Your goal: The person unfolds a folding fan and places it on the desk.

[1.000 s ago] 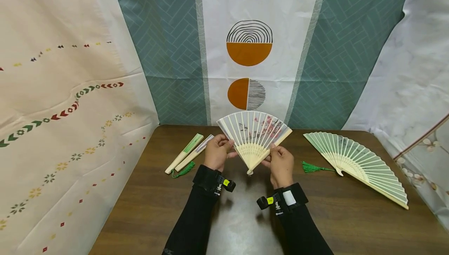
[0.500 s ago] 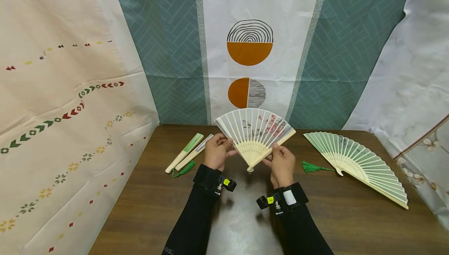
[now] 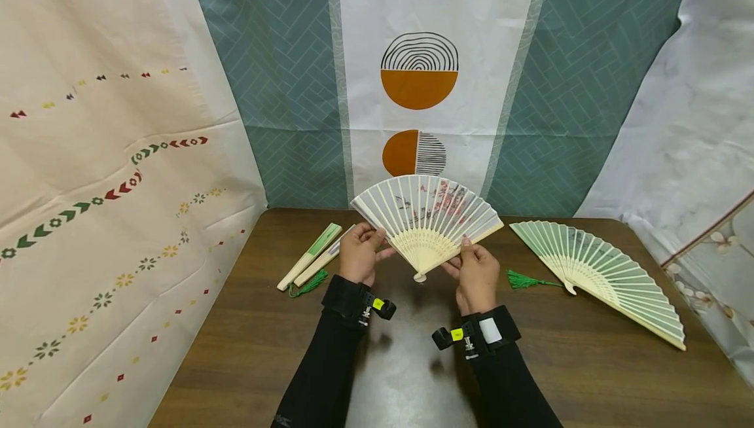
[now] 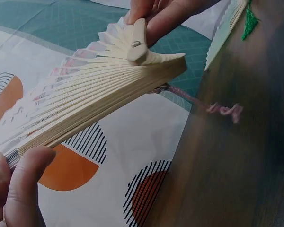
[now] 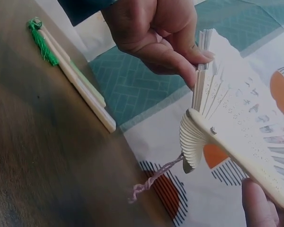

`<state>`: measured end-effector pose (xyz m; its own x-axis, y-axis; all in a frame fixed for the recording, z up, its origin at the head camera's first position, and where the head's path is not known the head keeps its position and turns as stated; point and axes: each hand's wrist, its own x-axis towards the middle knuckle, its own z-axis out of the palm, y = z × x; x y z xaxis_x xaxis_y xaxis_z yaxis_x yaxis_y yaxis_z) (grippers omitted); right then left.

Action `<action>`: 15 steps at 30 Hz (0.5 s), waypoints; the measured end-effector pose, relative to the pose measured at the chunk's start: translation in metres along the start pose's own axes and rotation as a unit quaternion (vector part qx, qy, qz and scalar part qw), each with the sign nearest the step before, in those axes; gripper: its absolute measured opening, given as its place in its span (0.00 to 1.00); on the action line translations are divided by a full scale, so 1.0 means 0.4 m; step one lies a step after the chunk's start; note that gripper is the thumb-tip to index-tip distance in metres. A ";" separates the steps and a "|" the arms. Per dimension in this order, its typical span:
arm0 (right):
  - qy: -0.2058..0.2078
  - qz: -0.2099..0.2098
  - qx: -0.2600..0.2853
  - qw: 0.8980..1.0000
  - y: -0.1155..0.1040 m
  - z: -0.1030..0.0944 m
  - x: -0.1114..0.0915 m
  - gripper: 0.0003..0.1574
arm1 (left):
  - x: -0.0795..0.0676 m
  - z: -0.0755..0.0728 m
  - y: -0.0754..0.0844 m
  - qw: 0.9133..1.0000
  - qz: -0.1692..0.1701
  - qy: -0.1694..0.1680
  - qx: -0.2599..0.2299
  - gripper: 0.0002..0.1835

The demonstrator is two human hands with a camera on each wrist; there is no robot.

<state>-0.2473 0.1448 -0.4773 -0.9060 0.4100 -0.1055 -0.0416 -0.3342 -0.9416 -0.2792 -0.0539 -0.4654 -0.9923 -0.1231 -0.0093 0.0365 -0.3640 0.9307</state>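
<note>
A white folding fan [image 3: 427, 222] with pink and grey blossom print is held spread above the table between both hands. My left hand [image 3: 358, 256] pinches its left edge between thumb and fingers; in the right wrist view, ribs lie stacked together at that grip. On the other side my right hand [image 3: 478, 279] pinches the outer stick, thumb on top. The pivot end points toward me, and a twisted pink cord [image 5: 156, 180] hangs from it. In the left wrist view my left thumb [image 4: 27, 177] presses the near edge of the ribs.
Two folded fans, one green [image 3: 312, 254] and one whitish [image 3: 321, 264], lie left on the brown table [image 3: 247, 349] with a green tassel [image 3: 309, 284]. An opened green fan [image 3: 601, 277] lies at the right, its tassel [image 3: 527, 281] pointing left. Patterned cloths [image 3: 294, 88] hang behind.
The white fan has spread wider and risen slightly. My right hand has moved a little to the right, my left hand slightly left. The fans on the table have stayed put.
</note>
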 end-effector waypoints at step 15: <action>0.004 0.010 0.035 0.999 -0.004 -0.002 0.005 0.17 | -0.003 0.002 0.003 0.999 0.014 0.021 -0.030 0.05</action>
<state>-0.2487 0.1469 -0.4763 -0.9033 0.4099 -0.1267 -0.0537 -0.4011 -0.9145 -0.2781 -0.0536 -0.4641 -0.9851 -0.1718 0.0009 0.0730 -0.4138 0.9074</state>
